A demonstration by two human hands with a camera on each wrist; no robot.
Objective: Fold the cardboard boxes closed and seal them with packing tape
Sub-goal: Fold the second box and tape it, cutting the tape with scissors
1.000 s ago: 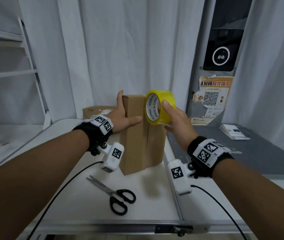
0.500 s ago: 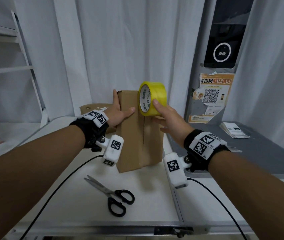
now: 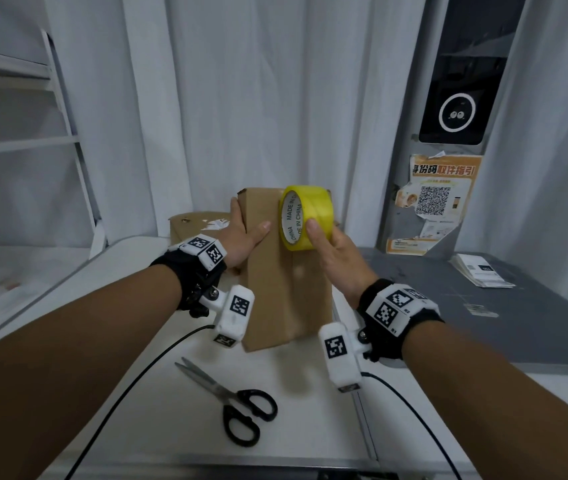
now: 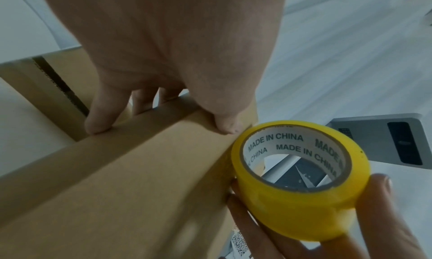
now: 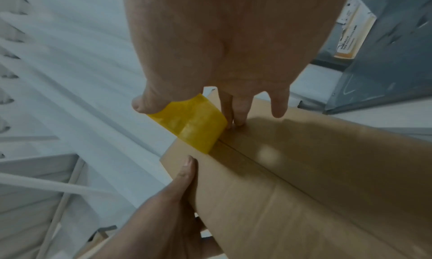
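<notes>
Scissors (image 3: pixel 237 407) lie nearest on white table (image 3: pixel 158 403). Cardboard box (image 3: pixel 275 292) stands upright beyond. Left hand (image 3: pixel 244 237) flat, fingers straight, braces box side. Right hand (image 3: pixel 336 251) pinches yellow tape roll (image 3: pixel 305 218) against box's upper seam.

This looks like a parcel pick-up or mailroom corner, probably in a shop or office, though the wide lens blurs the fine print. At two o'clock a grey locker cabinet (image 3: pixel 410 209) carries a dark screen panel (image 3: pixel 457 98) with a ringed camera eye and a torn orange notice (image 3: pixel 434 202) bearing a QR code. White curtains (image 3: pixel 241 98) hang at twelve o'clock, bare white shelving (image 3: pixel 16 143) stands at ten, and a white worktable (image 3: pixel 158 393) lies at six.
</notes>
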